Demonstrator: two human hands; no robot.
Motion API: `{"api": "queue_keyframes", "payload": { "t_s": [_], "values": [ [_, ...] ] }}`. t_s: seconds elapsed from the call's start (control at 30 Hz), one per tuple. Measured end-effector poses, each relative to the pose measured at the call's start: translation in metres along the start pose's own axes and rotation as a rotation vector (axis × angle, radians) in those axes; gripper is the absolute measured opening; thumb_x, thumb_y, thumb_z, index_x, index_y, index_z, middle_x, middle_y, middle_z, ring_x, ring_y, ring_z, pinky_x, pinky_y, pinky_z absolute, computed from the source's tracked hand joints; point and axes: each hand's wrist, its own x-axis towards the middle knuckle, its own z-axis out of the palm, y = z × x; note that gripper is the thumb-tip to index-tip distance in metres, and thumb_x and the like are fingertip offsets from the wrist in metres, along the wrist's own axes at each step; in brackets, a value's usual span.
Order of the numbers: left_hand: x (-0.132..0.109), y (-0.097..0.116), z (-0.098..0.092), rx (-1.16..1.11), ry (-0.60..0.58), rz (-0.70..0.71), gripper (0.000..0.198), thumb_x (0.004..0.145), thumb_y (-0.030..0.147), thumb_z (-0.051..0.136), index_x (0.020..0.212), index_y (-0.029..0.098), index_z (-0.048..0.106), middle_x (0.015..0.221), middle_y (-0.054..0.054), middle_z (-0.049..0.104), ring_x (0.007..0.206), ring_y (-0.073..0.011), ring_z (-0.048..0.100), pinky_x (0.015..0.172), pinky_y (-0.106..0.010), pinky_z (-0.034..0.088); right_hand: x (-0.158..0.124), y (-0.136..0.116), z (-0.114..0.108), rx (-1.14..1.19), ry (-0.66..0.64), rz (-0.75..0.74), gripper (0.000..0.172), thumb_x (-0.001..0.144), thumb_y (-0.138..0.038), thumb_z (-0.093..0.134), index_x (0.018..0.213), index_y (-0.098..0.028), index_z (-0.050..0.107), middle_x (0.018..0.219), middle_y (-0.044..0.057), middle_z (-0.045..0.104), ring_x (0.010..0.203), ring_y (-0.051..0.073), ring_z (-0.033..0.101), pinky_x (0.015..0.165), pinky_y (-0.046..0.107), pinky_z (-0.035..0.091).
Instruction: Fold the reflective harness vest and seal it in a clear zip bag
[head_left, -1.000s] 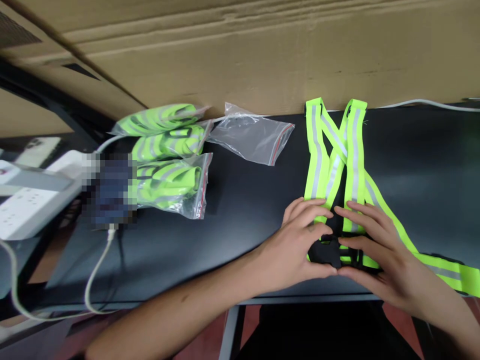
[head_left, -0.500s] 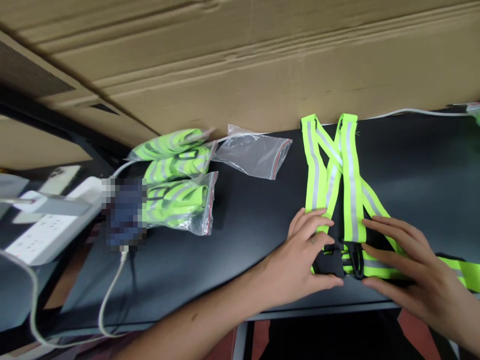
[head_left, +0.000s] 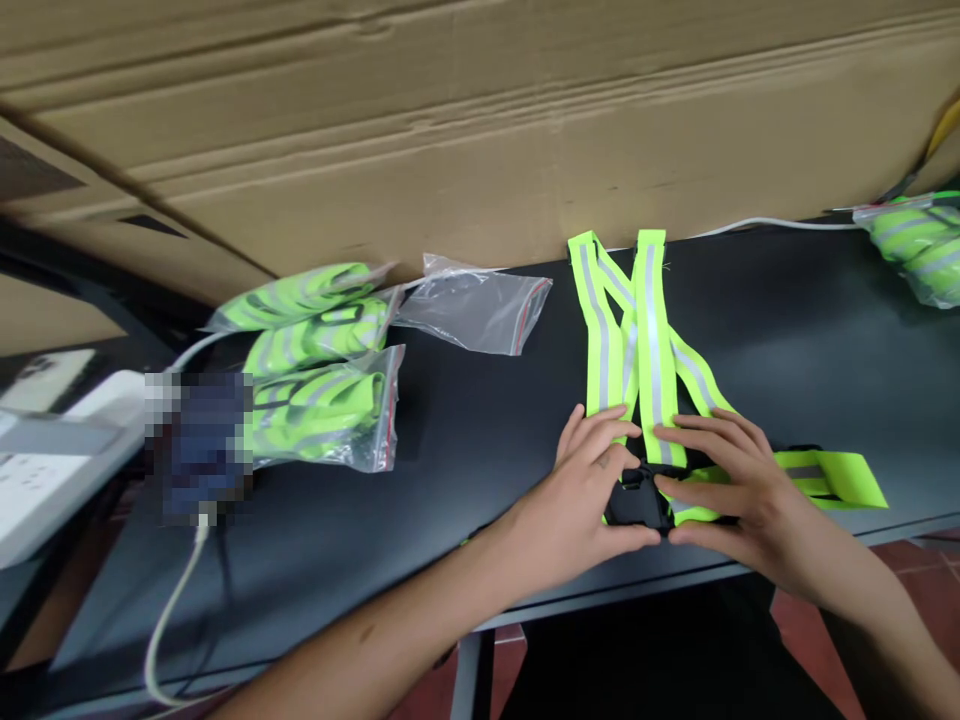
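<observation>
A neon-yellow reflective harness [head_left: 654,340] with grey stripes lies on the dark table, its two upper straps crossing over the straps beneath. My left hand [head_left: 581,495] grips the left side of the black plastic buckle [head_left: 636,500] at the harness's lower middle, thumb below and fingers above. From the right, my right hand [head_left: 754,495] holds the buckle's other half by the waist strap, with its fingers partly over the yellow webbing. The two buckle halves meet between my hands; whether they are fully latched I cannot tell. A waist strap loop [head_left: 847,478] extends to the right.
Several bagged harnesses [head_left: 319,415] lie at the left, beside an empty clear zip bag [head_left: 476,310]. Another bagged harness [head_left: 919,245] is at the right. A white power strip [head_left: 45,470] and cable [head_left: 169,620] are far left. Cardboard [head_left: 480,150] stands along the back.
My right hand has moved left toward my left hand, bringing the two separated buckle halves together. The view has shifted right, showing the bagged harness there.
</observation>
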Motion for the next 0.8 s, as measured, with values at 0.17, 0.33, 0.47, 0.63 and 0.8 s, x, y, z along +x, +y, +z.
{"api": "queue_keyframes", "payload": {
  "t_s": [0.17,0.33,0.47,0.63,0.8],
  "values": [
    [-0.003,0.001,-0.004,0.053,-0.010,0.004,0.046,0.081,0.049,0.077,0.109,0.019,0.055,0.136,-0.016,0.056,0.146,-0.0327,0.037,0.123,-0.063,0.021,-0.007,0.002,-0.003,-0.021,0.018,0.058,0.041,0.089,-0.044,0.070,0.127,-0.030,0.063,0.143,0.010,0.054,0.128,0.029,0.052,0.108,0.058,0.038],
    [-0.005,0.002,-0.012,0.121,-0.052,0.016,0.042,0.086,0.048,0.072,0.110,0.018,0.055,0.137,-0.015,0.057,0.146,-0.0317,0.038,0.122,-0.061,0.026,-0.036,0.016,-0.012,-0.069,0.082,0.110,0.041,0.088,-0.036,0.072,0.128,-0.029,0.064,0.124,0.008,0.065,0.111,0.026,0.061,0.094,0.047,0.048],
    [-0.004,0.004,-0.016,0.147,-0.075,0.023,0.040,0.087,0.048,0.072,0.108,0.018,0.056,0.137,-0.015,0.058,0.145,-0.0318,0.039,0.121,-0.061,0.029,-0.056,0.024,-0.018,-0.095,0.088,0.121,0.032,0.090,-0.033,0.070,0.121,-0.027,0.068,0.123,0.008,0.064,0.106,0.024,0.063,0.091,0.043,0.049],
    [-0.001,0.006,-0.017,0.171,-0.092,0.020,0.039,0.087,0.049,0.071,0.105,0.018,0.056,0.138,-0.015,0.058,0.145,-0.0322,0.039,0.120,-0.062,0.030,-0.075,0.044,-0.025,-0.176,0.103,0.158,0.023,0.093,-0.034,0.064,0.114,-0.032,0.073,0.136,0.008,0.055,0.118,0.030,0.053,0.092,0.047,0.046],
    [-0.002,0.005,-0.020,0.242,-0.095,0.011,0.043,0.087,0.051,0.070,0.108,0.017,0.056,0.141,-0.017,0.056,0.145,-0.0333,0.039,0.120,-0.062,0.030,-0.094,0.060,-0.030,-0.256,0.122,0.183,0.039,0.092,-0.046,0.064,0.129,-0.033,0.064,0.126,0.009,0.061,0.107,0.030,0.058,0.087,0.046,0.043]
  ]
}}
